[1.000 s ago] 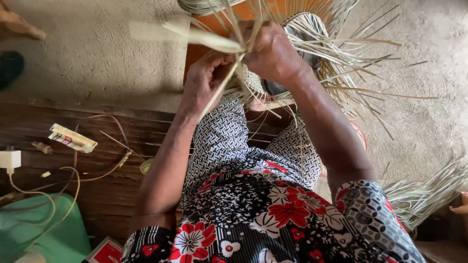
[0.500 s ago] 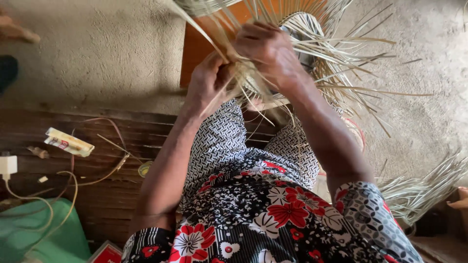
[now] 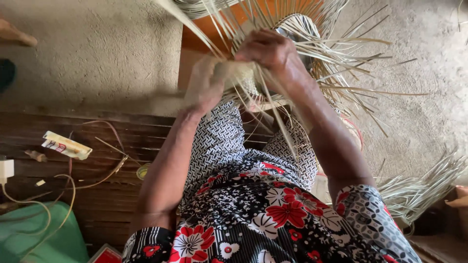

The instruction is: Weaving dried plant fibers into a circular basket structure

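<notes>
A half-woven mat of pale straw strips [image 3: 312,29] rests against my knees, its loose ends fanning out to the right. My left hand [image 3: 208,83] is blurred with motion and closed on a wide pale strip [image 3: 180,17] that runs up to the left. My right hand [image 3: 271,51] pinches several thin strips at the woven edge, just right of the left hand. An orange board [image 3: 195,36] lies under the weave. My lap is covered by a black, white and red flowered dress [image 3: 253,209].
A bundle of loose straw strips [image 3: 419,187] lies on the ground at the right. On the dark wooden slats [image 3: 97,195] at the left lie a small white packet [image 3: 66,145], thin cables, a white plug [image 3: 6,169] and a green cloth [image 3: 34,234]. Grey earth floor [image 3: 97,53] lies beyond.
Both hands have worked lower on the weave and closer together. The left hand has pulled the wide strip, which now runs up to the left instead of lying across.
</notes>
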